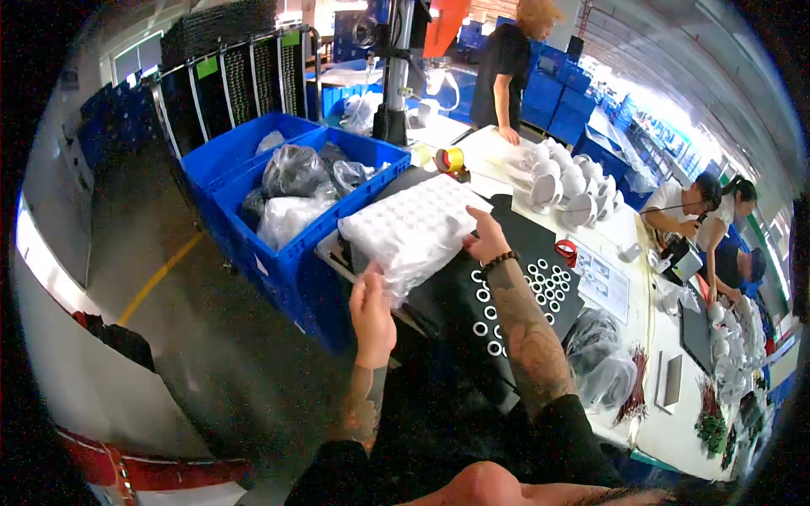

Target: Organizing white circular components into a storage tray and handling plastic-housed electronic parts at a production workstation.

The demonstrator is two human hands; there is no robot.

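Note:
Between my hands is a white dimpled tray [413, 221] in a clear plastic bag, tilted over the near left edge of the table. My left hand [372, 319] pinches the bag's near corner, its fingers closed. On the far right corner, my right hand [488, 239] grips the tray, the thumb lying along the upper side. Below and right of it, several white rings [482, 295] are spread on a black mat [527, 236]. What lies inside the bag cannot be made out.
Blue crates [291, 263] with bagged items stand left of the table. White cup-shaped parts [580, 209], yellow tape [450, 159], a red tape roll [566, 251], a printed sheet [603, 282], plastic bags [601, 363] and wire bundles [634, 388] lie on the table. Other people work beyond.

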